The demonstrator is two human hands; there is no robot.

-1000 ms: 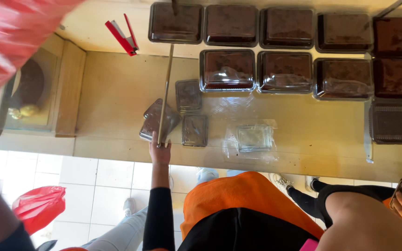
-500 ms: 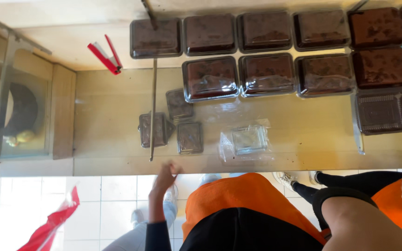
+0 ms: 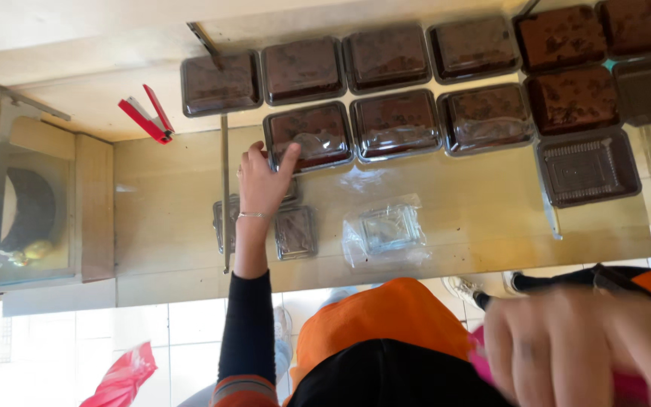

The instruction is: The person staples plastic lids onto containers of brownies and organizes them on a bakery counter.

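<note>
Fingers of the left hand, reaching out from a black sleeve with a thin bracelet at the wrist, rest spread on the clear lid of a lidded brown plastic tray of dark cake. The hand is open, clasping nothing, its fingertips touching the tray's near left corner. That tray lies at the left end of the nearer row on the pale wooden bench; beside it in the same row sit two more lidded trays of dark cake, and a farther row of like trays runs along the bench's far edge. An empty brown ribbed tray stands toward the right end, just beside further filled ones.

Under the wrist lie small flat clear-wrapped brown pieces, close to the near edge, with a crumpled clear plastic bag just to their right. A thin metal rod crosses the bench beside the hand. A red stapler sits apart near the far left corner.

The right hand fills the lower right, blurred and close to the camera, over something pink; whether it grips that cannot be told. An orange and black garment shows below the bench's near edge.
</note>
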